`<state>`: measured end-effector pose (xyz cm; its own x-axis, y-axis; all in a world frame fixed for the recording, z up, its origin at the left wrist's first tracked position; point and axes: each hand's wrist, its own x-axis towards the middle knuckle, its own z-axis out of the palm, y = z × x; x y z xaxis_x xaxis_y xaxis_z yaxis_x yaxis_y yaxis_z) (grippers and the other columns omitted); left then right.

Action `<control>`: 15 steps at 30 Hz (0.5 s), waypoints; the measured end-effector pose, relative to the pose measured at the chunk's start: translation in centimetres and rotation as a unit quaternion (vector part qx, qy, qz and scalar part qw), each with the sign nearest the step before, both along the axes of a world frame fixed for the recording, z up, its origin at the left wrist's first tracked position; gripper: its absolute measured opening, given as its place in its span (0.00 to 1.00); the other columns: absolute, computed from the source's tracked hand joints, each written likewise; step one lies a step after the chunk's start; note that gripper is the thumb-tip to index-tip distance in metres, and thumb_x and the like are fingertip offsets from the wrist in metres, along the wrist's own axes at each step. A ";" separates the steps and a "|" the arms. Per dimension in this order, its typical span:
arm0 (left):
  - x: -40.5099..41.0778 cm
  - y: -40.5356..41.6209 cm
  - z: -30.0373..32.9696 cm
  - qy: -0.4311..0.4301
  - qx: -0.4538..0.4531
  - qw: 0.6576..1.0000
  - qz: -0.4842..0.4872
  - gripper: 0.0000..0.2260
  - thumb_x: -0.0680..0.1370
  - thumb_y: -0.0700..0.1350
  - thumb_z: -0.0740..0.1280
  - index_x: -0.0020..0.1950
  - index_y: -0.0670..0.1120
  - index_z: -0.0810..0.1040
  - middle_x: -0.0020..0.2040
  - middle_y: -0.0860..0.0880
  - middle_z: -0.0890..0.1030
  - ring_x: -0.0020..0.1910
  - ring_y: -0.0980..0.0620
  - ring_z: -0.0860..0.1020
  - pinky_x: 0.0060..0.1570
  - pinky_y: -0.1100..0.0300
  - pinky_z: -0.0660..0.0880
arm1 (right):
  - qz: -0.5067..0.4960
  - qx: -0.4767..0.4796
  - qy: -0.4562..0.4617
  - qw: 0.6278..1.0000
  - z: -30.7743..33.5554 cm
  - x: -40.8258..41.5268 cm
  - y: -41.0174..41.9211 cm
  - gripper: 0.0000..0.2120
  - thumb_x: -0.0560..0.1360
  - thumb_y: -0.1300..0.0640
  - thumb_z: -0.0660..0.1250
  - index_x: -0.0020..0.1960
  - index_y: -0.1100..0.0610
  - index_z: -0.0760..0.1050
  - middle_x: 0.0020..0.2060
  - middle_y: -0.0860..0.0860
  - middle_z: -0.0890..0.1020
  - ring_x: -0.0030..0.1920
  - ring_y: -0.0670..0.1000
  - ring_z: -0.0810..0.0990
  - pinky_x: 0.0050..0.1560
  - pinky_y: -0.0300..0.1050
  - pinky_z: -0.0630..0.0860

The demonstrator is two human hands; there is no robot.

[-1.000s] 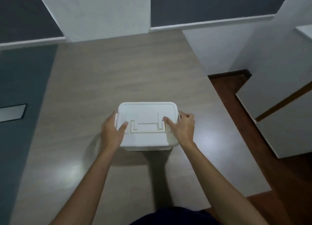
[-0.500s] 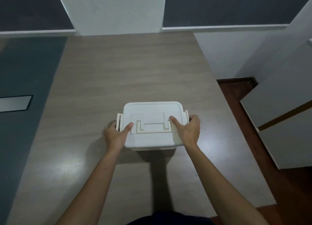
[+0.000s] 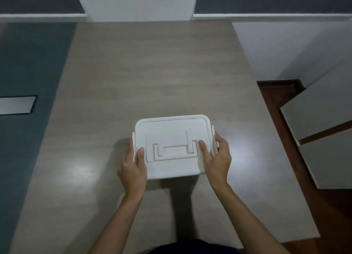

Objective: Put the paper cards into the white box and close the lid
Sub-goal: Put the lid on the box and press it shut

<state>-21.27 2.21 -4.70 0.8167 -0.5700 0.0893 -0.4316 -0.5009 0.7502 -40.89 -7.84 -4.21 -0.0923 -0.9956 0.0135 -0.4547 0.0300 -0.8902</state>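
The white box (image 3: 171, 131) stands on the wooden table (image 3: 152, 72) with its lid on and a flat handle folded into the lid top. Side latches stick out at both ends of the box. My left hand (image 3: 132, 168) holds the box's left end, thumb on the lid and fingers by the left latch. My right hand (image 3: 217, 158) holds the right end, thumb on the lid and fingers around the right latch. No paper cards are visible; the box's inside is hidden by the lid.
A white pillar (image 3: 137, 4) stands at the table's far edge. White cabinets (image 3: 320, 120) and dark wooden floor (image 3: 276, 93) lie to the right. A dark surface with a pale rectangular panel (image 3: 15, 105) lies to the left.
The view has shifted, so the box sits slightly lower and more central. Both hands slid back along the box's ends, exposing the side latches, which now stick out.
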 end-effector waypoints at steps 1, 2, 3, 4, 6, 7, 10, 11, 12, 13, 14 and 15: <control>0.5 -0.7 -0.1 0.000 0.009 1.000 0.006 0.18 0.79 0.49 0.64 0.68 0.46 0.75 0.56 0.40 0.84 0.53 0.39 0.82 0.51 0.51 0.77 | -0.005 -0.001 0.007 1.000 -0.2 0.5 -0.7 0.26 0.73 0.44 0.72 0.65 0.54 0.71 0.57 0.45 0.76 0.56 0.45 0.75 0.49 0.27 0.73; 1.0 -1.6 -0.2 0.001 0.019 1.000 0.013 0.18 0.79 0.49 0.64 0.67 0.46 0.76 0.54 0.40 0.84 0.51 0.39 0.82 0.50 0.51 0.77 | -0.008 -0.001 0.012 1.000 -0.3 1.0 -1.5 0.25 0.73 0.44 0.71 0.64 0.54 0.71 0.56 0.45 0.76 0.55 0.45 0.76 0.52 0.34 0.76; 1.6 -2.5 -0.3 -0.004 0.024 1.000 0.017 0.17 0.79 0.49 0.63 0.66 0.46 0.76 0.52 0.39 0.85 0.49 0.38 0.82 0.48 0.50 0.76 | -0.010 -0.003 0.016 1.000 -0.5 1.6 -2.3 0.24 0.73 0.43 0.71 0.64 0.53 0.72 0.55 0.45 0.77 0.54 0.45 0.76 0.53 0.40 0.77; 2.3 -3.5 -0.4 -0.009 0.029 0.999 0.020 0.17 0.79 0.49 0.63 0.66 0.45 0.77 0.51 0.38 0.85 0.48 0.37 0.82 0.47 0.50 0.76 | -0.011 -0.009 0.021 1.000 -0.7 2.2 -3.2 0.24 0.73 0.43 0.71 0.63 0.53 0.72 0.55 0.46 0.78 0.54 0.46 0.77 0.54 0.44 0.78; 3.6 -5.6 -0.2 -0.017 0.032 0.999 0.020 0.17 0.79 0.49 0.63 0.65 0.44 0.78 0.49 0.37 0.84 0.46 0.36 0.81 0.45 0.50 0.76 | -0.016 -0.020 0.024 0.999 -0.9 3.7 -5.1 0.24 0.73 0.43 0.71 0.63 0.54 0.73 0.55 0.48 0.79 0.54 0.47 0.78 0.54 0.46 0.79; 4.3 -6.6 -0.3 -0.021 0.031 0.999 0.021 0.17 0.79 0.49 0.62 0.64 0.44 0.78 0.49 0.36 0.84 0.46 0.35 0.81 0.45 0.50 0.75 | -0.016 -0.024 0.024 0.999 -0.9 4.4 -6.0 0.24 0.73 0.43 0.71 0.63 0.55 0.73 0.55 0.49 0.80 0.53 0.48 0.78 0.54 0.46 0.78; 6.6 -10.1 -0.2 -0.017 0.038 0.999 0.021 0.18 0.79 0.50 0.61 0.62 0.42 0.79 0.50 0.34 0.83 0.48 0.33 0.80 0.47 0.48 0.74 | -0.012 -0.044 0.044 0.998 -0.4 6.7 -9.6 0.23 0.73 0.44 0.71 0.61 0.59 0.75 0.53 0.52 0.81 0.52 0.51 0.79 0.54 0.48 0.78; 7.5 -11.3 -0.3 -0.018 0.042 0.999 0.019 0.18 0.79 0.51 0.61 0.63 0.42 0.78 0.50 0.34 0.83 0.49 0.33 0.79 0.48 0.48 0.74 | -0.009 -0.048 0.052 0.997 -0.4 7.4 -10.9 0.23 0.74 0.44 0.70 0.60 0.59 0.75 0.53 0.53 0.81 0.52 0.52 0.79 0.53 0.48 0.77; 8.2 -12.3 -0.1 -0.014 0.049 0.999 0.014 0.19 0.79 0.51 0.61 0.64 0.43 0.78 0.51 0.34 0.83 0.50 0.33 0.79 0.49 0.48 0.74 | -0.008 -0.047 0.062 0.997 -0.2 8.0 -11.8 0.23 0.74 0.44 0.70 0.60 0.60 0.75 0.53 0.53 0.81 0.52 0.52 0.79 0.53 0.48 0.77; 8.7 -13.1 -0.1 -0.014 0.052 0.999 0.007 0.19 0.79 0.51 0.61 0.65 0.43 0.77 0.52 0.34 0.83 0.51 0.33 0.79 0.50 0.48 0.74 | -0.008 -0.048 0.071 0.996 -0.3 8.5 -12.5 0.24 0.74 0.43 0.69 0.60 0.60 0.75 0.53 0.54 0.81 0.52 0.53 0.79 0.52 0.47 0.77; 9.1 -13.8 -0.1 -0.010 0.059 0.998 -0.001 0.19 0.79 0.52 0.60 0.67 0.44 0.76 0.54 0.35 0.83 0.52 0.33 0.79 0.51 0.48 0.74 | -0.004 -0.043 0.081 0.996 -0.3 8.9 -13.1 0.24 0.74 0.43 0.69 0.61 0.60 0.75 0.53 0.54 0.81 0.52 0.53 0.79 0.51 0.46 0.76; 9.5 -14.3 -0.3 -0.009 0.066 0.998 -0.010 0.20 0.79 0.52 0.60 0.68 0.45 0.75 0.55 0.35 0.82 0.53 0.34 0.79 0.52 0.48 0.74 | 0.002 -0.038 0.090 0.995 -0.5 9.1 -13.7 0.24 0.74 0.43 0.68 0.61 0.60 0.74 0.53 0.54 0.81 0.52 0.53 0.79 0.51 0.46 0.76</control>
<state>-11.75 -12.10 -5.00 0.8044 -0.5934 0.0269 -0.4546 -0.5857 0.6710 -31.80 -21.55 -4.68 -0.0782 -0.9915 0.1043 -0.6067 -0.0357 -0.7941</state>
